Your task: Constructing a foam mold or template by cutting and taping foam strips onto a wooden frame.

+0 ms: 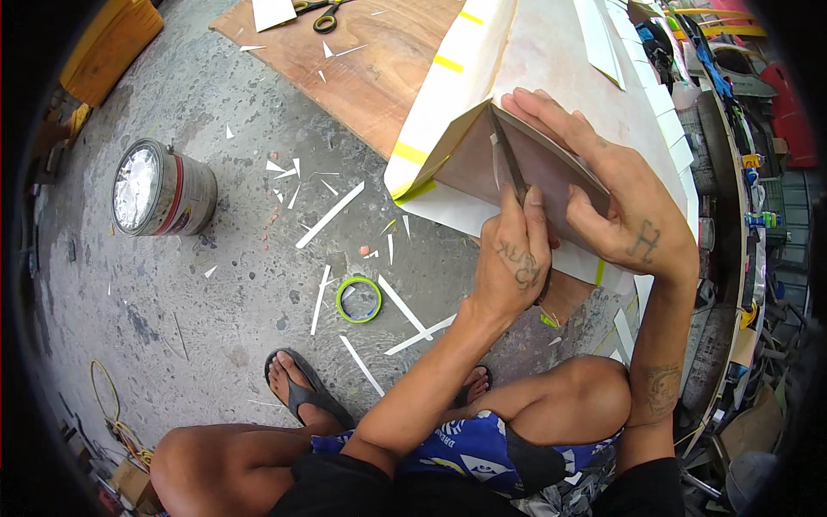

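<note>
My left hand (517, 254) is closed around a long, narrow, dark flat tool (508, 157), which looks like a file; I cannot make out its exact kind. The tool's tip lies at the inner corner of an open, box-like end of a large white panel piece (551, 65). A thin pale sliver sits alongside the blade. My right hand (624, 198) grips the right-hand edge of that opening, fingers over the outside and thumb inside. Yellow tape (409, 153) marks the piece's white border.
On the grey concrete floor stand a metal can (164, 189) and a roll of green tape (358, 299), among scattered white strips (331, 214). A wooden board (345, 69) lies under the piece, with scissors (325, 19) on it. Cluttered shelving (724, 172) lines the right side.
</note>
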A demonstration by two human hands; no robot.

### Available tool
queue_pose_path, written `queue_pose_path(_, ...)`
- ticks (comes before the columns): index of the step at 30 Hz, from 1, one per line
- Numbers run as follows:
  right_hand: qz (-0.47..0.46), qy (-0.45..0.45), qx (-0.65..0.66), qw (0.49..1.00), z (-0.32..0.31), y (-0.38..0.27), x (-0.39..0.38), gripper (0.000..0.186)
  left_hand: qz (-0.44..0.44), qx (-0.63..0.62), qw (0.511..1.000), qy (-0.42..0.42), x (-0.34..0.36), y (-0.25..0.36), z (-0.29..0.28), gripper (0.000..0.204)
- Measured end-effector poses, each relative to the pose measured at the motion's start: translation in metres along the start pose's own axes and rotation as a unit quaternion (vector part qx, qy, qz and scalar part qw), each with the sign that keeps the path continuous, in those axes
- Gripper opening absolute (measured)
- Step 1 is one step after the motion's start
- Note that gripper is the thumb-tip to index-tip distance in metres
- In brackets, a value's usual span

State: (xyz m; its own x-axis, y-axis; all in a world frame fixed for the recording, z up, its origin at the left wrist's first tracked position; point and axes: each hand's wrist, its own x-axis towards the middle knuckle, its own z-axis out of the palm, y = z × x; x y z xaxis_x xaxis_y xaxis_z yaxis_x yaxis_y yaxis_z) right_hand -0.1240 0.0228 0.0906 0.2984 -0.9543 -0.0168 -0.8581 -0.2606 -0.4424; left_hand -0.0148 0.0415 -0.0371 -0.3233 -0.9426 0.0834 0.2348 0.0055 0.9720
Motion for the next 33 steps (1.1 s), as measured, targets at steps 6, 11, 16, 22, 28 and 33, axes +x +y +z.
queue_pose_path(6, 0.04, 0.003, -0.028, 0.999, 0.003, -0.007, 0.006, 0.074, 0.007, -0.027, 1.0, -0.011, -0.003, 0.002, -0.005, 0.023)
queue_pose_path(11, 0.029, 0.018, -0.015, 0.999, 0.003, -0.006, 0.007, 0.07, -0.055, -0.084, 0.994, -0.049, -0.004, 0.015, -0.008, 0.022)
queue_pose_path(16, 0.031, 0.022, -0.032, 0.999, 0.003, -0.007, 0.007, 0.068, -0.056, -0.126, 0.99, -0.043, -0.007, 0.014, -0.002, 0.023)
queue_pose_path(22, 0.041, 0.007, -0.017, 0.999, 0.002, -0.009, 0.008, 0.069, -0.047, -0.126, 0.99, -0.036, -0.008, 0.014, -0.002, 0.025)
queue_pose_path(28, 0.053, 0.015, 0.004, 0.998, 0.001, -0.007, 0.006, 0.069, -0.1, -0.11, 0.985, -0.084, -0.006, 0.022, -0.006, 0.028)
queue_pose_path(33, 0.055, 0.012, 0.0, 0.998, 0.003, -0.009, 0.007, 0.068, -0.022, -0.195, 0.98, -0.026, -0.007, 0.017, 0.007, 0.022)
